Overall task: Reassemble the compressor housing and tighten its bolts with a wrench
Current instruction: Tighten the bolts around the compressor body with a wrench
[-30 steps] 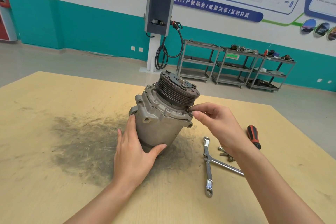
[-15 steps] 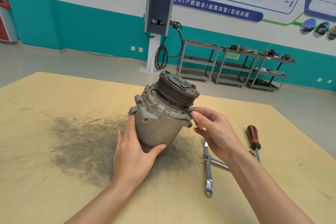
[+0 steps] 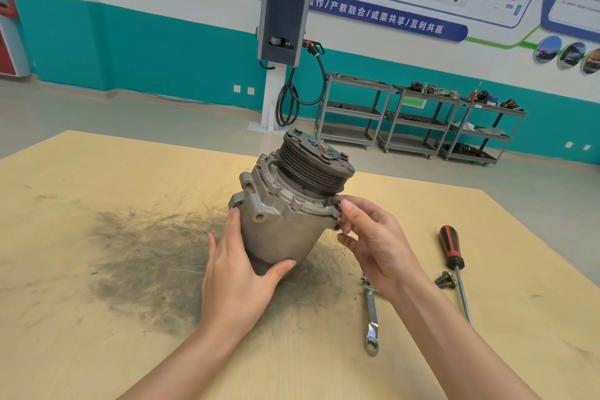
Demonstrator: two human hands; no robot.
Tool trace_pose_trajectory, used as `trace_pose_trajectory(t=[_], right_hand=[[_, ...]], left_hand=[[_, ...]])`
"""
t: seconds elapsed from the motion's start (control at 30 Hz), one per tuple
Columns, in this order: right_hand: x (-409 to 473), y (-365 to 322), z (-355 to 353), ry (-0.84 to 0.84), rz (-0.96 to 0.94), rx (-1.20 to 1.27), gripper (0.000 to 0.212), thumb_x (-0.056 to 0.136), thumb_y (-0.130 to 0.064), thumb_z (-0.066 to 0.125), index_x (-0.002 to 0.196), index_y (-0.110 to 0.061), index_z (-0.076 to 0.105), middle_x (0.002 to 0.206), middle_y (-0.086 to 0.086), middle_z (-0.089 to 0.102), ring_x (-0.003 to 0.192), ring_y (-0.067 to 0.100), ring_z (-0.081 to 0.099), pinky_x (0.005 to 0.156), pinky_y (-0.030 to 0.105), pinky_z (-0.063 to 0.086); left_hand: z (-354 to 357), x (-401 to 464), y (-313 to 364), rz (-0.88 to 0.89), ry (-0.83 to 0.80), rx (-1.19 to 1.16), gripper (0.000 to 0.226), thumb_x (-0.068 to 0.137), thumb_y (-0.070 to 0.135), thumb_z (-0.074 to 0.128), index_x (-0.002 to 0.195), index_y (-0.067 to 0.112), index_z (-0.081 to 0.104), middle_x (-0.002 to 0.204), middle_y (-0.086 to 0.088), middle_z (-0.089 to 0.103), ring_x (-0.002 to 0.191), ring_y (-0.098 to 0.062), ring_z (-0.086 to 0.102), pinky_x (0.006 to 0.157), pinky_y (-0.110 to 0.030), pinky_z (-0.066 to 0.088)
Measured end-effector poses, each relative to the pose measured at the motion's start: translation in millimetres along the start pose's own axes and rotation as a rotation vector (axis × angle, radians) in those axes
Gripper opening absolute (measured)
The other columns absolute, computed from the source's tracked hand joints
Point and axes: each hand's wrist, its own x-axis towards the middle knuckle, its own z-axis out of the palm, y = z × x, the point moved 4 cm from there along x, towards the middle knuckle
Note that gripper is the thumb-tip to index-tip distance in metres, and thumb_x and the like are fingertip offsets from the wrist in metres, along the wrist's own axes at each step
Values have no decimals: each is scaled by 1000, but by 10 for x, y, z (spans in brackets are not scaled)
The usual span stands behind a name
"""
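A: What is closest to us?

B: The wrench [image 3: 370, 318] lies flat on the bench [image 3: 97, 318], partly under the right arm.

A: And the hands?

B: The left hand [image 3: 238, 273] wraps its fingers and thumb around the low part of the compressor housing [image 3: 279, 224]. The right hand [image 3: 373, 239] pinches a bolt at the rim of the housing with curled fingers.

A: Where is the housing?

B: It stands tilted in the middle of the bench, on a dark smudge [image 3: 143, 260].

A: What is off to the right?

B: A screwdriver [image 3: 452, 256] and a loose bolt [image 3: 444, 280], just beside each other. Far back stand gray shelves [image 3: 418, 122].
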Motion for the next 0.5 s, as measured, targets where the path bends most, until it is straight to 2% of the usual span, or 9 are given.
trace_pose_trajectory(t=[0.13, 0.23, 0.37, 0.5], right_hand=[[6, 19, 61, 91, -16, -35, 27, 67, -31, 74, 84, -14, 61, 59, -11, 60, 62, 6, 51, 66, 26, 40], [0, 28, 80, 113, -26, -51, 32, 67, -31, 77, 87, -14, 59, 63, -12, 62, 58, 1, 54, 66, 26, 41], [-29, 53, 49, 65, -45, -6, 37, 67, -36, 75, 96, -15, 67, 64, -8, 56, 57, 4, 48, 65, 26, 41], [-36, 95, 42, 32, -57, 53, 21, 75, -33, 68, 90, -20, 74, 63, -4, 48, 59, 6, 46, 65, 26, 39]], left_hand=[[2, -5, -1, -3, 2, -6, 118, 66, 61, 76, 156, 30, 7, 163, 11, 19, 152, -30, 2, 118, -49, 21], [-3, -6, 0, -1, 8, -2, 117, 66, 61, 77, 156, 31, 8, 163, 11, 19, 152, -30, 3, 118, -49, 21], [1, -9, -2, -1, 5, -3, 117, 66, 61, 76, 156, 30, 7, 163, 10, 19, 152, -29, 3, 118, -49, 21], [4, -1, -8, -5, 6, -5, 117, 66, 59, 78, 156, 29, 9, 163, 9, 20, 152, -30, 4, 118, -50, 22]])
